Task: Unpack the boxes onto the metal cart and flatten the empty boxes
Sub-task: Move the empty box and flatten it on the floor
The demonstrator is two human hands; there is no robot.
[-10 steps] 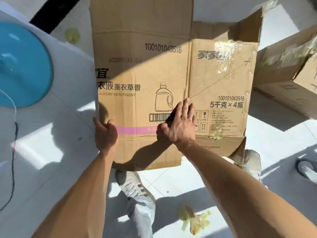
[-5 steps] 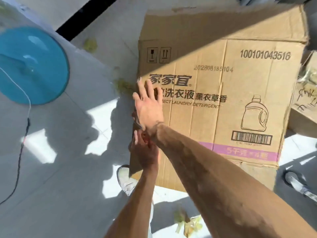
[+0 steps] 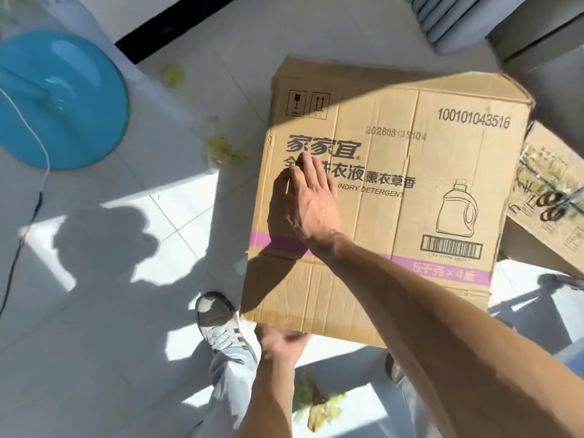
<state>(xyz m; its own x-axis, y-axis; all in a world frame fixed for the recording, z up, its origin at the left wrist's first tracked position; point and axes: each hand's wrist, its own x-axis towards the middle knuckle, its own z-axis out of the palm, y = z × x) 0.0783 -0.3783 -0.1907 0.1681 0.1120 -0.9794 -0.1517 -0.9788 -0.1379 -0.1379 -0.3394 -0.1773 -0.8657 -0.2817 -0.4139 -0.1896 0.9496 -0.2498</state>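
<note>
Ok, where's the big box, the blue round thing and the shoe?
flattened box (image 3: 442, 172), head view, middle of printed face.
blue round base (image 3: 72, 115), head view, its top surface.
shoe (image 3: 221, 324), head view, the laces.

The flattened brown corrugated-cardboard box (image 3: 395, 197) has a matt, papery face, creased in ridges and printed in dull black ink with a flat purple band. The second brown cardboard box (image 3: 550, 197) beside it looks equally matt (scraps of shiny clear tape cling to it). The round turquoise plastic base (image 3: 60, 99) is smooth and glossy, catching sunlight. The pale tiled floor (image 3: 104, 327) is smooth with a soft sheen. The grey sneaker (image 3: 221, 327) looks like matt suede with woven laces.
</note>
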